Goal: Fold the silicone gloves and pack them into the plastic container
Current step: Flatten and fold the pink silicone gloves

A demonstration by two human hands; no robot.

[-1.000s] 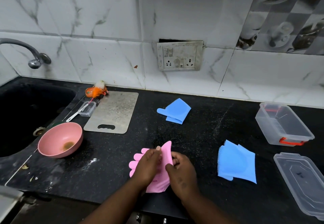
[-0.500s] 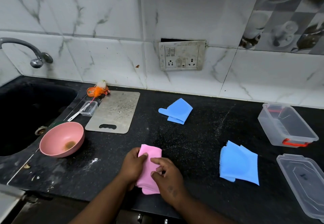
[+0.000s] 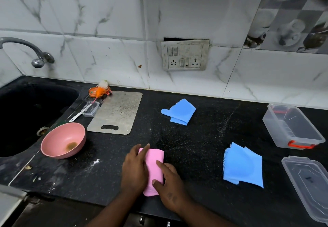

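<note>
1. One pink bowl (image 3: 63, 139), nine o'clock, held a brown smear.
2. One folded pink glove (image 3: 154, 164) lay at six; left hand (image 3: 134, 170) and right hand (image 3: 170, 191) pressed it, fingers flat.
3. Two more: far blue glove (image 3: 179, 111) at twelve, near blue glove (image 3: 243, 166) at three.
4. One plastic container (image 3: 276, 131) sat uncovered at two.

Pink bowl (image 3: 58, 138) beside sink (image 3: 26, 102); grey cutting board (image 3: 117, 113) behind; orange item (image 3: 99, 91), possibly scrubber, near wall (image 3: 115, 63).

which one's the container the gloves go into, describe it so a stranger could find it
Follow the black counter to its right end by the wall. The clear plastic container stands there, behind a flat clear lid. Only it is a deep open tub with an orange-red latch.
</note>
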